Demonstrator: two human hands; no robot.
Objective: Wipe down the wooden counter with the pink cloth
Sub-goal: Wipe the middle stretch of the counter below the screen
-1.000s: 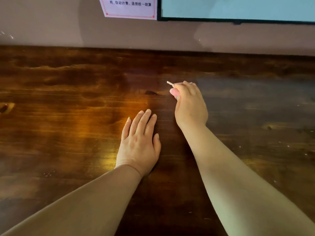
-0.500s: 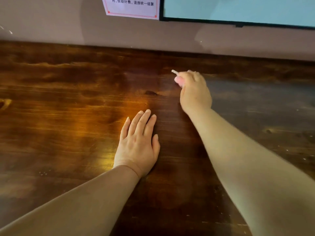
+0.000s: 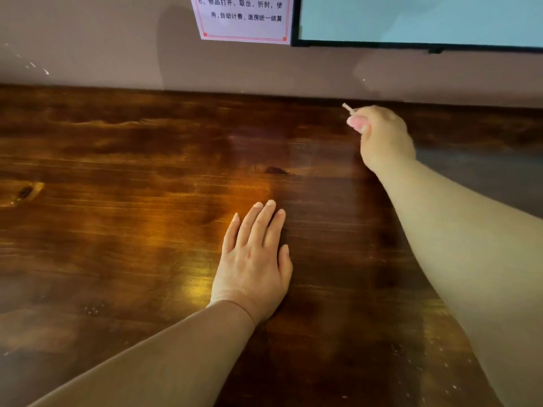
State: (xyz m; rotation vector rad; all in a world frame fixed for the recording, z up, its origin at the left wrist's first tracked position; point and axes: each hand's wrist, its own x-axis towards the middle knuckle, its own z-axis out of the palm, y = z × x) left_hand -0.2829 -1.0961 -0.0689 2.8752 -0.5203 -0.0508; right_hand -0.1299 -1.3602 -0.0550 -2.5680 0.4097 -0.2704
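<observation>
The dark, glossy wooden counter (image 3: 132,201) fills most of the view. My right hand (image 3: 385,139) reaches far across it, close to the back wall, and is closed around the pink cloth (image 3: 356,122). Only a small pink bunch and one thin corner of the cloth stick out at the hand's left side; the rest is hidden under the hand. My left hand (image 3: 254,259) lies flat on the counter near the middle, palm down, fingers together and holding nothing.
A grey-brown wall (image 3: 88,54) rises right behind the counter's back edge. A white paper notice (image 3: 244,19) with a red border hangs on it. Beside it is a black-framed pale screen (image 3: 411,22). A dark knot (image 3: 276,170) marks the wood.
My right hand with the cloth has slid away from me and to the right, from mid-counter toward the back wall. My left hand has stayed flat in place.
</observation>
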